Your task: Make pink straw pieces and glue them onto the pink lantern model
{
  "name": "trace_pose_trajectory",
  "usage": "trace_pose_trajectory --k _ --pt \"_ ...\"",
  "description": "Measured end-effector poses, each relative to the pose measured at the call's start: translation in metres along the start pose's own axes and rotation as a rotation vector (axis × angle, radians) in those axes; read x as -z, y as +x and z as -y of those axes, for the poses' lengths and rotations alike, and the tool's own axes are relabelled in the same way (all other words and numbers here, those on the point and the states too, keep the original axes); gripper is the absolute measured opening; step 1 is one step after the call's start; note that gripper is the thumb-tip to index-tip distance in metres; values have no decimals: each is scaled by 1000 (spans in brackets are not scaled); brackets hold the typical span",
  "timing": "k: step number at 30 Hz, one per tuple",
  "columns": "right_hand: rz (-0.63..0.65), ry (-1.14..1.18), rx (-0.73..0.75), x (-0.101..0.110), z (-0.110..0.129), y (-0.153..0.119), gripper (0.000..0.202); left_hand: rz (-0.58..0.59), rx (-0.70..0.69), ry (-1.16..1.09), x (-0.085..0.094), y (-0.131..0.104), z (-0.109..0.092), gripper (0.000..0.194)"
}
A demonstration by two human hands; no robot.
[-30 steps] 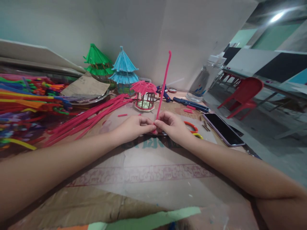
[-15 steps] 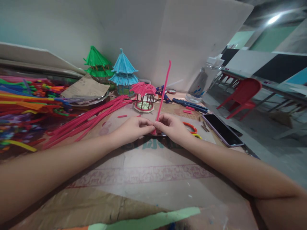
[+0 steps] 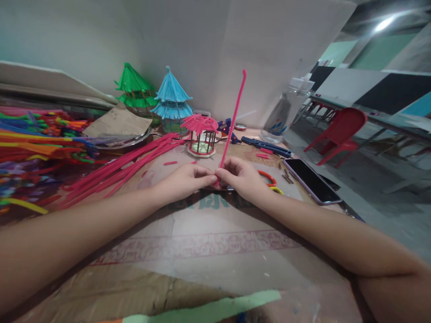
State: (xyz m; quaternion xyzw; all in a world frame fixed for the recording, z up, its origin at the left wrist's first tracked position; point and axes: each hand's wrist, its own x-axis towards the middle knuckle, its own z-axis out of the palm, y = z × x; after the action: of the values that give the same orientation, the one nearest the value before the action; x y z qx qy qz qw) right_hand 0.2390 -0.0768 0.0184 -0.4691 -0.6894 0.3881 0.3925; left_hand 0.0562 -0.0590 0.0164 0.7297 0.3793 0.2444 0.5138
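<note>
A long pink pipe cleaner (image 3: 233, 116) stands up from between my fingertips, its top slightly bent. My right hand (image 3: 240, 177) pinches it near the lower end. Close against it, my left hand (image 3: 191, 179) has thumb and fingers pressed together at the same lower end, which the fingers partly hide. Just behind my hands is a small pavilion (image 3: 201, 134) with a pink roof and brown posts. To its left lies a bundle of pink pipe cleaners (image 3: 124, 166). Short pink pieces (image 3: 170, 163) are on the table.
Blue (image 3: 172, 98) and green (image 3: 134, 87) pavilions stand behind. Colourful pipe cleaners (image 3: 40, 143) fill the left side. Orange-handled scissors (image 3: 268, 178), a phone (image 3: 312, 181), dark blue pliers (image 3: 266, 146), a glue gun (image 3: 230, 130) and a clear bottle (image 3: 283, 112) are at the right.
The upright pink pipe cleaner leans slightly further right, and its tip is higher in view. Both hands keep their pinch in nearly the same place.
</note>
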Motion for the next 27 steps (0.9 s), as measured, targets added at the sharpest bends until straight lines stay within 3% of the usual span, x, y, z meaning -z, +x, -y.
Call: trace_pose_trajectory --k 9,14,19,22,27 --pt "-14 -47 18 0 3 -2 23 -21 -28 10 0 -3 0 24" --pt "-48 -183 81 -1 3 -4 22 -44 -58 0 -4 -3 1 20" --pt "22 -136 72 0 7 -5 22 -79 -36 24 -5 -7 -3 21" --pt "120 -248 89 15 18 -6 17 -93 -20 -16 -4 -9 -5 21" --pt "331 -692 93 61 33 -12 23 -84 -12 -141 -4 -9 -3 20"
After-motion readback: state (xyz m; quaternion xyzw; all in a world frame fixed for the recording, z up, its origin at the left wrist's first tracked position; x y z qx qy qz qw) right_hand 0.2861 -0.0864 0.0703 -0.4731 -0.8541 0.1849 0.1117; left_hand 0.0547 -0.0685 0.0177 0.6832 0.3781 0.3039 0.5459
